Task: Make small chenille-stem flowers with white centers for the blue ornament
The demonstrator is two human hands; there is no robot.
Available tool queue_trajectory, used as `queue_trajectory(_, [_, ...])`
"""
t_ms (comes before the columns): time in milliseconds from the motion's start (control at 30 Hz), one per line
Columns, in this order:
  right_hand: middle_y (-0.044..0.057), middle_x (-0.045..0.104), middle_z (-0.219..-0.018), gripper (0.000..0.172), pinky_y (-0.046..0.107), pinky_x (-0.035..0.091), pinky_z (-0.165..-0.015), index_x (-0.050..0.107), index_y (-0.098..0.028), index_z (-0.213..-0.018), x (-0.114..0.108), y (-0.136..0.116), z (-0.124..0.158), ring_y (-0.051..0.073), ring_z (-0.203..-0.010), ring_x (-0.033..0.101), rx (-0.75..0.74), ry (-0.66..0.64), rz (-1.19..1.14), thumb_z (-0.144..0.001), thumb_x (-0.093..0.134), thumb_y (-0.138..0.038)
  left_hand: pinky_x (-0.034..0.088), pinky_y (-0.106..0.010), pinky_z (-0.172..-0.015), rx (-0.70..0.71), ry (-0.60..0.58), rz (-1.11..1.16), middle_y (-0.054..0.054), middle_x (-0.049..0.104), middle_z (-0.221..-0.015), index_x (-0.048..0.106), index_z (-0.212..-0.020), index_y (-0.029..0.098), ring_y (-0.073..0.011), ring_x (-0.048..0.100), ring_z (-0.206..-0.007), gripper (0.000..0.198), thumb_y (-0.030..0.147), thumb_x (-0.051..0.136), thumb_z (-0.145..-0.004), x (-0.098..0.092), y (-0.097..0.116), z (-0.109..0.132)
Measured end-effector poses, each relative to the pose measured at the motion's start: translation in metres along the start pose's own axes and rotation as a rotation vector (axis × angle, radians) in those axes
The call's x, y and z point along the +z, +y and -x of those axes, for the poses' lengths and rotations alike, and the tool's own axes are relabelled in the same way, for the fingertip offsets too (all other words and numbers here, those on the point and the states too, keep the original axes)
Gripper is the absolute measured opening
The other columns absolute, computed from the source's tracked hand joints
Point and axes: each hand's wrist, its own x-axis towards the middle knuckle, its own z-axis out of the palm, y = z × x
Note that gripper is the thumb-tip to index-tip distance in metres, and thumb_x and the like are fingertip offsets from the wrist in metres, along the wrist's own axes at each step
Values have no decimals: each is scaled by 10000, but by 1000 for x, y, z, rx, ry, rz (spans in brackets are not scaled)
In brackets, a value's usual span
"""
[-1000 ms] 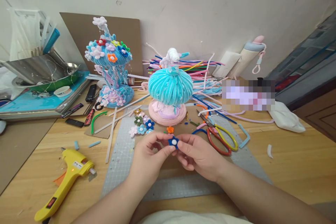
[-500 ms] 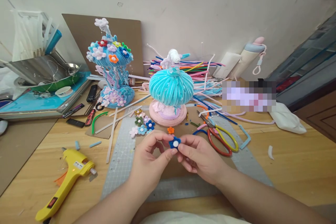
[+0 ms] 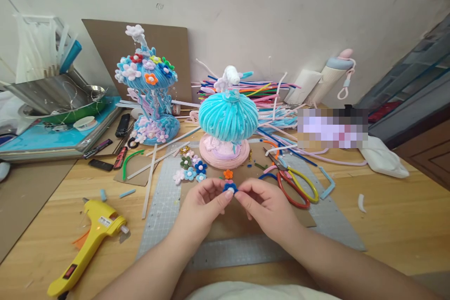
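Note:
A dark blue pipe-cleaner flower (image 3: 230, 188) with a white centre is pinched between both hands above the cardboard. My left hand (image 3: 204, 204) grips its left side with thumb and fingers. On the other side, my right hand (image 3: 265, 206) holds its right edge. Just beyond lies a small orange flower (image 3: 228, 175). Several finished flowers (image 3: 190, 174) in blue, green and pink are grouped to the left. Behind them stands a turquoise pipe-cleaner mushroom-shaped piece (image 3: 228, 115) on a pink round base (image 3: 224, 155).
A yellow glue gun (image 3: 94, 234) lies at left. Scissors (image 3: 295, 183) with red and yellow handles rest at right on the grey cutting mat (image 3: 242, 253). A flower-covered blue pipe-cleaner piece (image 3: 147, 82) stands back left, and loose pipe cleaners (image 3: 246, 89) are piled behind.
The blue flower has tipped, its white centre now turned lower and toward me, and both hands have shifted slightly. A bit of pink shows behind it. Other things stay in place.

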Motion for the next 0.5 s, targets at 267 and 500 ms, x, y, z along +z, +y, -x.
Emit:
queue_trajectory(267, [-11,539,-664,109,207,392,-564,572,-180,-741,-1,-1,1,104,-594,493,-212,10,188,-837,525,-204,417,-209,-553,-73,-64,79,-16,606,-698,633,-770,117,-89,491,-602,221,293,718,-668,-2,0,0])
queue_trajectory(500, [-15,557,-676,115,197,379,-565,576,-179,-738,0,-2,1,95,-589,483,-231,9,179,-831,513,-155,443,-202,-595,-77,-42,100,9,603,-602,628,-701,113,-76,519,-568,191,260,737,-648,-1,-2,0])
